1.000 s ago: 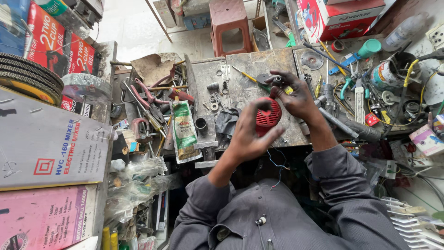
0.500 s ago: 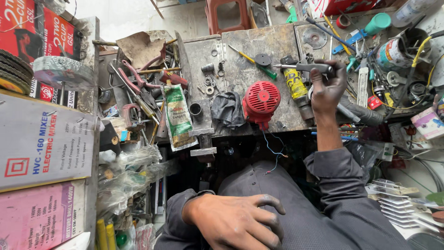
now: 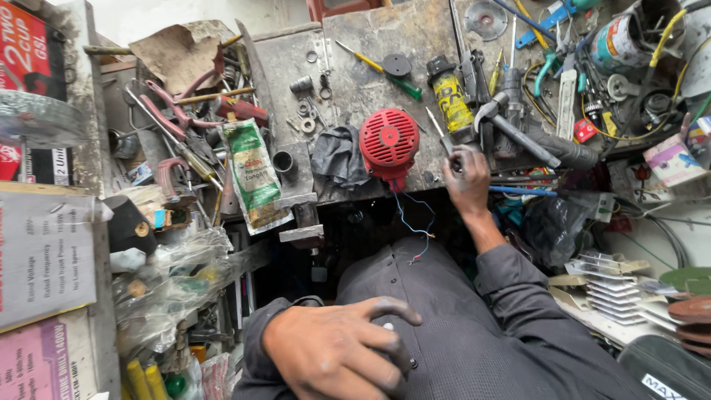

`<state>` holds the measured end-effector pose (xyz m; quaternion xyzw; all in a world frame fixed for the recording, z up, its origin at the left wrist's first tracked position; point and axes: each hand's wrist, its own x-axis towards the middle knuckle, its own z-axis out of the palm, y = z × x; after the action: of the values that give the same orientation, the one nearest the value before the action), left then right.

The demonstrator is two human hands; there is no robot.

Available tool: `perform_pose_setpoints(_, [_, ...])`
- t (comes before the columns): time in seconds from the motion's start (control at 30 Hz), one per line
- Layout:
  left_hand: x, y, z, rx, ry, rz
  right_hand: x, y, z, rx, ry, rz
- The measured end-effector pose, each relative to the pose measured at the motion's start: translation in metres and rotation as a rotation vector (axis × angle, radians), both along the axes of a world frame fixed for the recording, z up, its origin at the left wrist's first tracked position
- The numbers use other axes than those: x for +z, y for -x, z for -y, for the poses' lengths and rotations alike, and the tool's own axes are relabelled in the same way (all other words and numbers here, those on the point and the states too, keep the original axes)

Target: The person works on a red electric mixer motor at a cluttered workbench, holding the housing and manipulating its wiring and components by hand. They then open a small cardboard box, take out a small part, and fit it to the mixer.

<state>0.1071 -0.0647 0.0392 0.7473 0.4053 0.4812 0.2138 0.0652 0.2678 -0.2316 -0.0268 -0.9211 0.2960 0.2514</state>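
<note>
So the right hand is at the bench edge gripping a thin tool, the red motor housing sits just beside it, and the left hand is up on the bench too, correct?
Not quite. In the head view the left hand rests low against the person's grey shirt, not on the bench. The rest holds: the right hand grips a thin tool at the bench edge, beside the red motor housing.

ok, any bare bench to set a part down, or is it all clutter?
Two bare patches: the bench top between the green-handled screwdriver and the grinding disc, and a smaller strip between the washers and the red motor housing. Crowded: the tool pile at left, and the wires and tools beyond the yellow can, above the right hand.
</note>
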Motion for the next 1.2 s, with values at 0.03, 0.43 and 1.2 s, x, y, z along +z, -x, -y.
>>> perform_pose_setpoints(0.03, [-0.004, -0.002, 0.005, -0.015, -0.024, 0.03, 0.0, 0.001, 0.0, 0.018, -0.036, 0.015])
perform_pose_setpoints(0.43, [0.014, -0.008, 0.014, -0.037, 0.107, 0.09, 0.022, 0.063, 0.01, 0.178, -0.026, 0.043])
perform_pose_setpoints(1.2, [-0.112, 0.163, -0.132, 1.502, 0.402, -0.194, 0.098, 0.035, -0.029, 0.479, 0.234, 0.241])
